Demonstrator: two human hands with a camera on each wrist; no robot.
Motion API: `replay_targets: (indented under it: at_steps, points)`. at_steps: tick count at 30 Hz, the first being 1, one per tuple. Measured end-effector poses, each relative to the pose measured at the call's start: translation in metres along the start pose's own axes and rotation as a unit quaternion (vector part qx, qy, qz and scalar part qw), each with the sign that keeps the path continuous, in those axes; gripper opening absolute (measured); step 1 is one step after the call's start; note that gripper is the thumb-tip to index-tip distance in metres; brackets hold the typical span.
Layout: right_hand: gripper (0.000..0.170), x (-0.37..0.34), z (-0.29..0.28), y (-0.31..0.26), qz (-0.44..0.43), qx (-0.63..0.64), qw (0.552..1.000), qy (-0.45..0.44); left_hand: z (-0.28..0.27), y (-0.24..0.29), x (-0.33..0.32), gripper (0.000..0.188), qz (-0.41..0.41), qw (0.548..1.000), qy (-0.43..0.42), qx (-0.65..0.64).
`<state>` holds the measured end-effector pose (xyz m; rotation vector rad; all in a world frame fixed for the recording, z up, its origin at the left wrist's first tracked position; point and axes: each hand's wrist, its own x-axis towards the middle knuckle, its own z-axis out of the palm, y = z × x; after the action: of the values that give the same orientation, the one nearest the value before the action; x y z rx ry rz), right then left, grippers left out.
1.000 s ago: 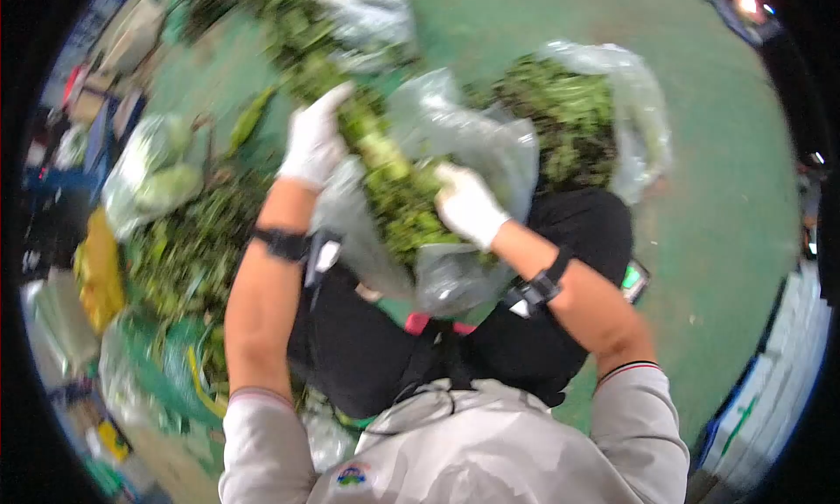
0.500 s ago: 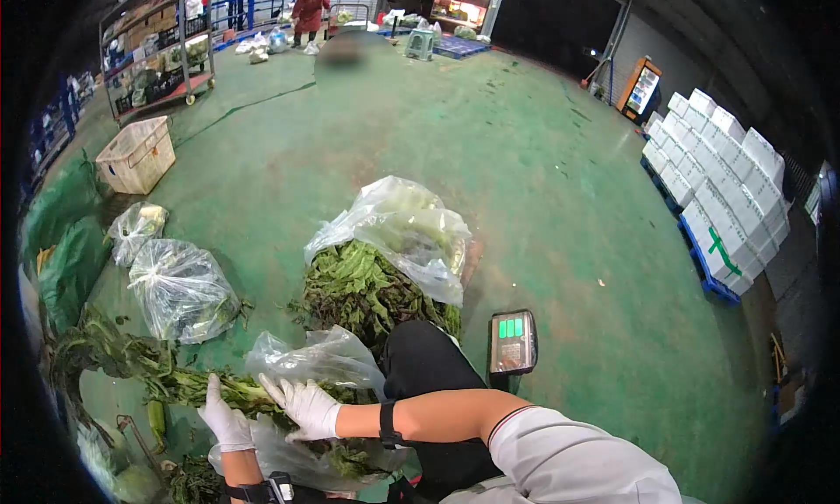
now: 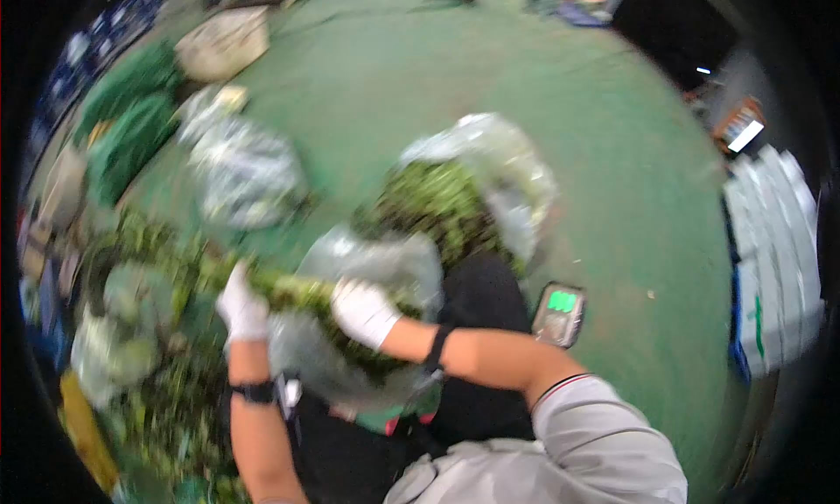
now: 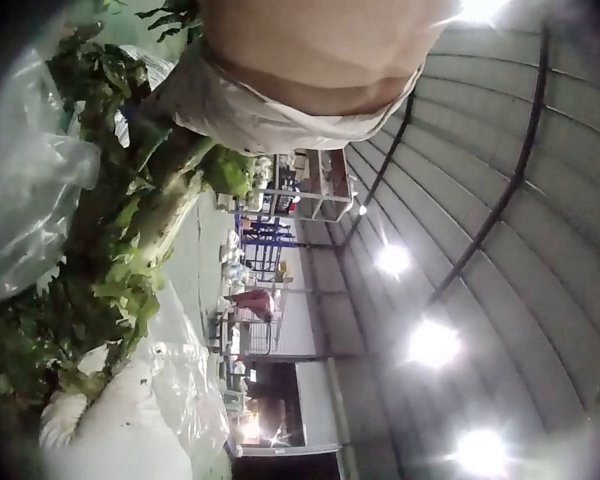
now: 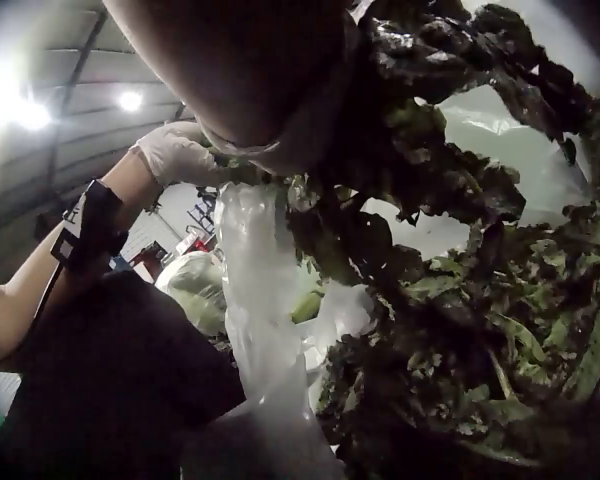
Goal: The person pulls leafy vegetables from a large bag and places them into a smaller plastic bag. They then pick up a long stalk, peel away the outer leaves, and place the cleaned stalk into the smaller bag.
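Note:
In the head view my left hand (image 3: 245,304), in a white glove, grips a long leafy green vegetable (image 3: 302,287) by its pale stalk. Further right along that stalk, my gloved right hand (image 3: 363,314) holds it with curled fingers. Beneath both hands an open clear plastic bag (image 3: 376,257) lies over my lap with dark leaves in it. The left wrist view shows the pale stalk (image 4: 175,215) running between the hands, with the right glove (image 4: 120,415) low in the picture. Ruffled dark leaves (image 5: 420,190) hang below the right hand in the right wrist view.
Another bag of leafy greens (image 3: 433,202) stands ahead of my knee, with a scale (image 3: 560,313) to its right. Tied clear bags (image 3: 245,176) lie front left. Loose greens (image 3: 179,408) are heaped at my left, beside a bagged pale vegetable (image 3: 127,333). White boxes (image 3: 770,259) are stacked far right.
The head view has tilted up and then down again. My right hand's fingers, straighter half a second ago, are now curled round the stalk, and the hands are a little further apart.

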<state>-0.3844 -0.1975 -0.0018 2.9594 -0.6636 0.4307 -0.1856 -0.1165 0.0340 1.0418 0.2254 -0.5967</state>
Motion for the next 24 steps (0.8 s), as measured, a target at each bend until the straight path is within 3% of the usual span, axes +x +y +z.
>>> replay_targets:
  at_steps: [1,2,3,4,6,7,9,13,19,20,22,24]
  points:
    - [0.019,0.001,-0.009,-0.003,0.001,0.003,1.0,0.002,-0.006,-0.002,0.009,0.023,0.003,1.0,0.029,-0.006]
    - [0.011,0.002,-0.011,-0.005,0.009,0.02,1.0,-0.01,-0.021,-0.01,0.022,0.026,0.064,0.995,0.001,0.079]
    - [0.008,0.002,-0.002,-0.006,0.028,0.03,0.998,-0.04,-0.005,0.003,0.009,0.025,0.014,0.992,0.103,0.073]
    - [0.008,0.002,-0.004,-0.005,0.009,0.018,0.999,-0.036,-0.012,0.002,0.015,0.025,0.027,0.998,0.056,0.004]
    - [0.009,0.004,-0.014,-0.002,-0.022,0.003,1.0,-0.018,-0.007,0.006,0.015,0.021,0.053,0.993,0.102,0.028]
    - [0.009,0.004,-0.016,0.0,-0.034,-0.002,0.999,-0.004,-0.012,0.009,0.015,0.034,0.055,0.996,0.064,-0.007]
    - [0.009,0.004,-0.022,0.003,-0.051,-0.003,0.999,0.002,-0.026,0.005,0.036,0.038,0.073,0.992,0.092,0.035]
    - [0.005,-0.006,-0.034,0.021,-0.07,0.0,0.998,-0.005,-0.029,0.014,0.046,0.042,0.052,0.996,0.062,0.022]
    - [0.015,-0.024,-0.03,0.039,-0.053,0.038,0.997,-0.036,-0.015,0.031,0.025,0.031,0.003,0.996,0.073,0.042]
    - [0.019,-0.026,-0.034,0.042,-0.05,0.054,0.996,-0.043,-0.023,0.03,0.035,0.027,-0.03,0.999,0.029,0.021]
    - [0.029,-0.028,-0.04,0.043,-0.032,0.074,0.993,-0.082,-0.027,0.022,0.042,0.022,-0.033,0.999,0.01,0.017]
    - [0.028,-0.03,-0.039,0.045,-0.038,0.085,0.992,-0.091,-0.033,0.019,0.052,0.02,-0.045,0.999,0.003,0.025]
